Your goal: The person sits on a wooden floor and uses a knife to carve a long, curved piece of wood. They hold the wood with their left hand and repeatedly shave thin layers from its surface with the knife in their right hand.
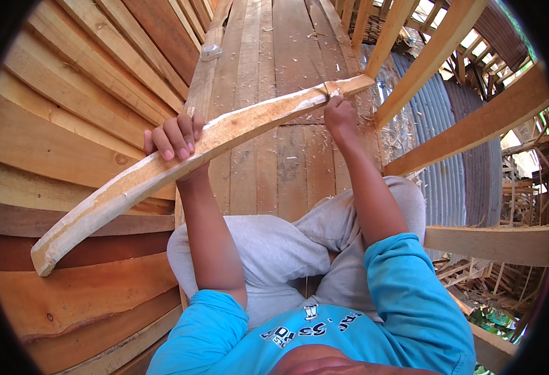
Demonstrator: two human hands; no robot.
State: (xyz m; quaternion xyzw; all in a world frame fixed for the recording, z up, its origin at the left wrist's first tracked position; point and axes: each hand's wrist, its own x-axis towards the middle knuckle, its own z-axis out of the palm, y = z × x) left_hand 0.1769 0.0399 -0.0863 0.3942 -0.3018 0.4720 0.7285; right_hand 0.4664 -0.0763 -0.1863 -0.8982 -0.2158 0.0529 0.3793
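Note:
A long, slightly curved piece of wood (249, 128) with pale, scraped edges lies slantwise across the view, from low on the left to higher on the right. My left hand (181, 140) is wrapped round it left of its middle, fingers over the top face. Near its right end, my right hand (341, 115) is closed in a fist against the wood's near edge. Something thin and brownish shows at those fingertips, crossing the wood. Whether it is a blade or a curled strip of wood I cannot tell.
I sit cross-legged on a plank floor (256, 181) strewn with wood shavings. Overlapping boards form a wall (68, 131) on the left. Slanting wooden posts (431, 62) stand on the right, with corrugated metal sheets (440, 162) beyond them. A small clear plastic item (211, 52) lies farther off.

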